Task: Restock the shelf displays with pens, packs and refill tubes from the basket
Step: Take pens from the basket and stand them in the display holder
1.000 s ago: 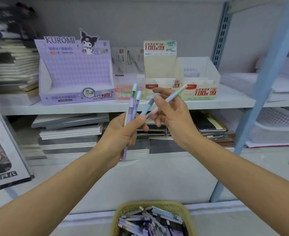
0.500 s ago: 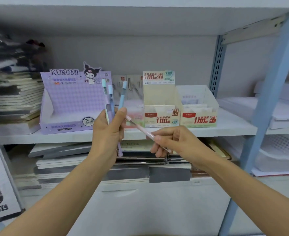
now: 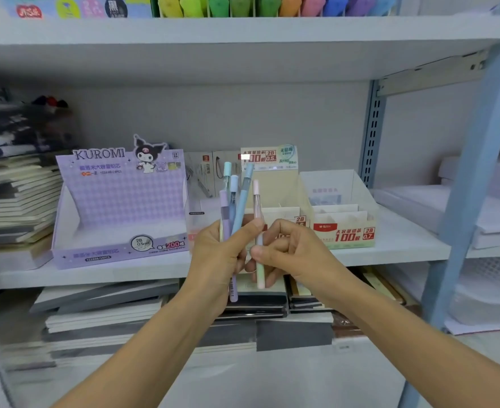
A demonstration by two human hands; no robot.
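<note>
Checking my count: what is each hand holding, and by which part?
The left hand grips several refill tubes at their lower halves; right hand pinches a pink-capped tube near its middle.

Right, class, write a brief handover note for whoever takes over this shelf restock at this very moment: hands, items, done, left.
Left hand grips a bunch of refill tubes, upright, in front of the middle shelf.
Right hand pinches a pink-capped tube beside them.
Done: tubes gathered; none of these is on display yet.
Left: set them in a display box, probably the Kuromi box, then fetch more; the basket is out of view.
</note>
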